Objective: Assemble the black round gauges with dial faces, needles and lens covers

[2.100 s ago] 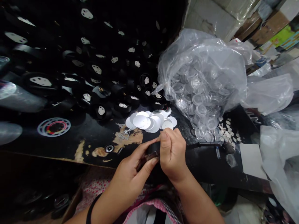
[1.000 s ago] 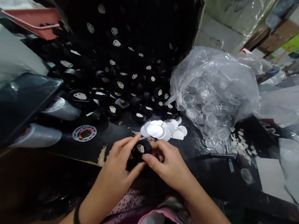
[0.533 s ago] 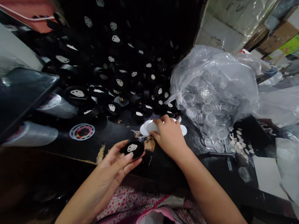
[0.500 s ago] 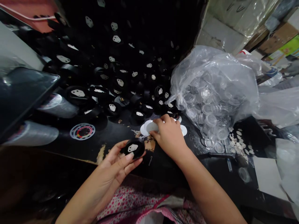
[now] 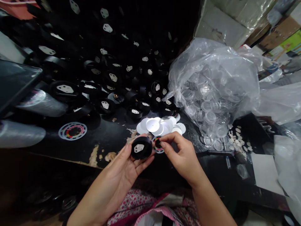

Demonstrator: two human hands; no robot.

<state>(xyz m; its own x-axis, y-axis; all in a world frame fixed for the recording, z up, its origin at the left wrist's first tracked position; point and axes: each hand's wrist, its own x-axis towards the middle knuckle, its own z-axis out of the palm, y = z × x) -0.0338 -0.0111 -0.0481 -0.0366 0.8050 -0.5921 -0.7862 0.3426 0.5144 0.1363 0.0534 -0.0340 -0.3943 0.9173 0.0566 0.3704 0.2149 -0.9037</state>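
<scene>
My left hand (image 5: 128, 169) is closed around a black round gauge case (image 5: 141, 148), tilted towards me, with a pale two-holed plate inside. Close to its right side, my right hand (image 5: 182, 153) pinches a small dial disc (image 5: 158, 147) printed with a dark centre and red, yellow and white rings. The fingertips cover the disc's right edge. Just beyond both hands lies a loose pile of round discs (image 5: 153, 125), plain and silvery white. Further left a stack of printed dials (image 5: 72, 131) rests on the black table.
Many black cases (image 5: 105, 105) with pale plates fill the back of the table. A clear plastic bag (image 5: 211, 66) of transparent round covers stands at right. Before it lie a black-handled tool (image 5: 217, 153), scattered pale plates (image 5: 237, 139) and a white card (image 5: 266, 173).
My right hand has left the white discs, come towards me, and now shows a printed dial in its fingers. The left hand has moved right with the gauge case. The view has shifted slightly.
</scene>
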